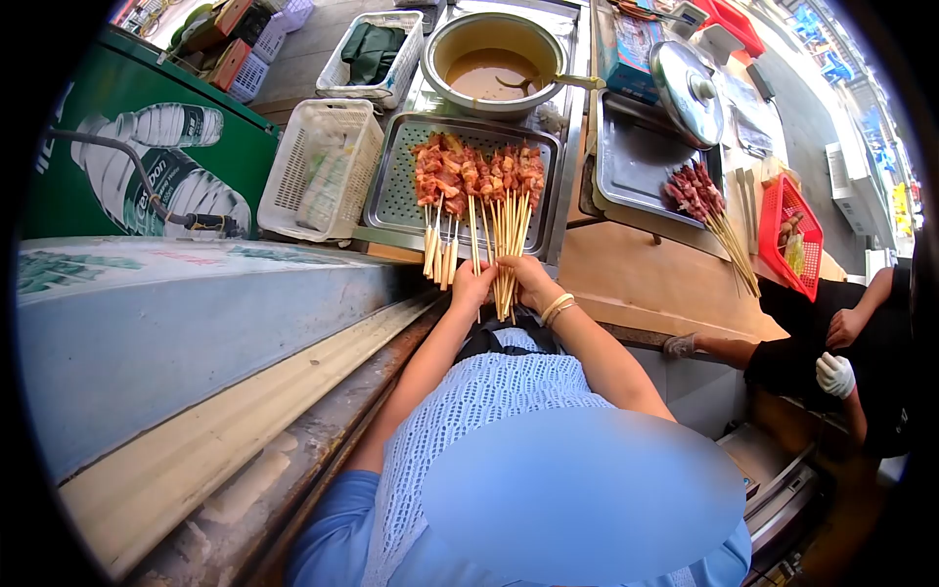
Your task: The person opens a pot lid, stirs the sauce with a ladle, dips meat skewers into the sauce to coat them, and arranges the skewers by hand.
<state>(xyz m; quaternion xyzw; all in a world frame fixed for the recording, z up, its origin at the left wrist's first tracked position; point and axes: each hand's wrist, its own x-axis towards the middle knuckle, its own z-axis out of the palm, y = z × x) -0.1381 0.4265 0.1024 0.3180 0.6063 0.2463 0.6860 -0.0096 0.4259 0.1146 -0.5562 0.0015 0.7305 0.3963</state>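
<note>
Skewers of raw reddish meat [479, 173] lie side by side on a perforated metal tray [394, 186], their wooden sticks pointing toward me. My left hand [473, 286] is closed on the sticks of a few skewers near the middle of the row. Just right of it, my right hand [530, 282], with bracelets at the wrist, is closed around the lower ends of a bundle of sticks [508, 235]. The two hands are close together at the tray's near edge. Several thicker-handled skewers [440, 256] lie left of my left hand, untouched.
Behind the tray stands a large pot [494, 67] of brown liquid with a ladle. White baskets [323, 169] are at left. Right are another tray [646, 157], a lid [687, 93], dark meat skewers [696, 191] and a red basket [788, 235]. A person [831, 377] sits at far right.
</note>
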